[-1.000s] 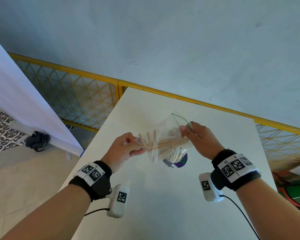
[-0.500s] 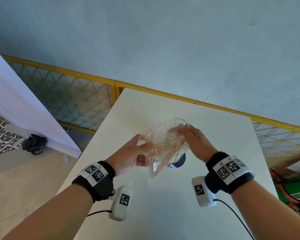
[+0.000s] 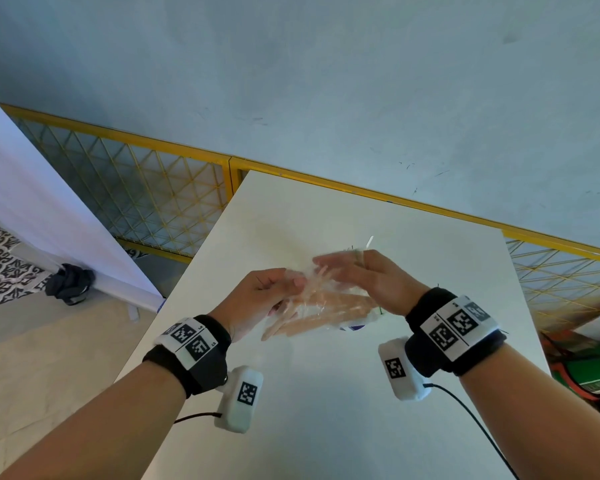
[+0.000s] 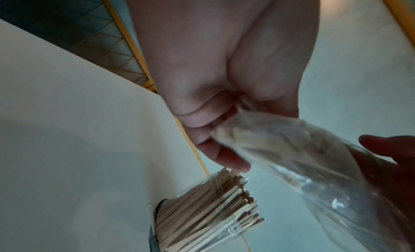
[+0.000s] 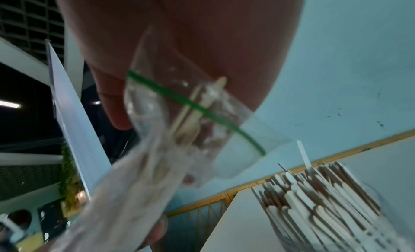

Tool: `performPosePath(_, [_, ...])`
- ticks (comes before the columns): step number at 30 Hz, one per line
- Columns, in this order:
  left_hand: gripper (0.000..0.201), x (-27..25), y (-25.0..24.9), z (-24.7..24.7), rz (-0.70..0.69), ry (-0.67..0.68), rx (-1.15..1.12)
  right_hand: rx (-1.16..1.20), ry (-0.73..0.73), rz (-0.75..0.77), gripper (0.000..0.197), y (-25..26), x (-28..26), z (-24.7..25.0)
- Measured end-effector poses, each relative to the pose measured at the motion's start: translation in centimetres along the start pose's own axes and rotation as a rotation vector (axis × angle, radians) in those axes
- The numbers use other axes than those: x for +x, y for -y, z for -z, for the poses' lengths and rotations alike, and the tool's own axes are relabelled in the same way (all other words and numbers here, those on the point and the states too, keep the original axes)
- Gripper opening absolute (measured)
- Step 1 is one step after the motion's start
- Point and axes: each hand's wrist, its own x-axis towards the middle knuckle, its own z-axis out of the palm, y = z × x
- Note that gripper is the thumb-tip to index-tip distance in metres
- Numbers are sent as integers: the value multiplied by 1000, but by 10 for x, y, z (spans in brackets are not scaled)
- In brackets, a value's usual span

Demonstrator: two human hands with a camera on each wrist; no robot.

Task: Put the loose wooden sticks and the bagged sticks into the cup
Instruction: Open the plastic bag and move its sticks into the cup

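Note:
A clear zip bag of wooden sticks (image 3: 321,308) hangs in the air between both hands, above the white table (image 3: 326,427). My left hand (image 3: 291,285) pinches one bunched end of the bag (image 4: 226,129). My right hand (image 3: 329,268) holds the other end, where the green zip line (image 5: 191,105) lies against its palm. The picture of the bag is blurred. The cup (image 4: 202,213), clear and packed with upright wooden sticks (image 5: 325,193), stands just under the bag. In the head view the bag hides all of the cup but a purple sliver (image 3: 354,328).
A yellow mesh fence (image 3: 136,192) runs along the table's far and left sides. A white panel (image 3: 32,202) leans at the left with a black bundle (image 3: 70,282) at its foot. Red and green items (image 3: 596,375) lie beyond the right edge.
The hands have drawn closer together. The bag, first spread upright between them, now lies bunched and slanted low over the cup. My right fingers have slid along it toward the left hand.

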Motion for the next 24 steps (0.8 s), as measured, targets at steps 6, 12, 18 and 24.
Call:
performPosePath(6, [39,0,-1,7,34,-31,-124,-30,-68,52,23,-9,-11,12])
performPosePath(12, [36,3,0,2,77,-74,-181,4,-84,37,56,-10,-13,19])
performPosePath(18, [37,3,-1,6,19,-156,-134,-22,-161,24,25,-16,-9,24])
performPosePath(24, [36,7,3,6,4,-222,-158,-201,-123,50,41,-2,-7,11])
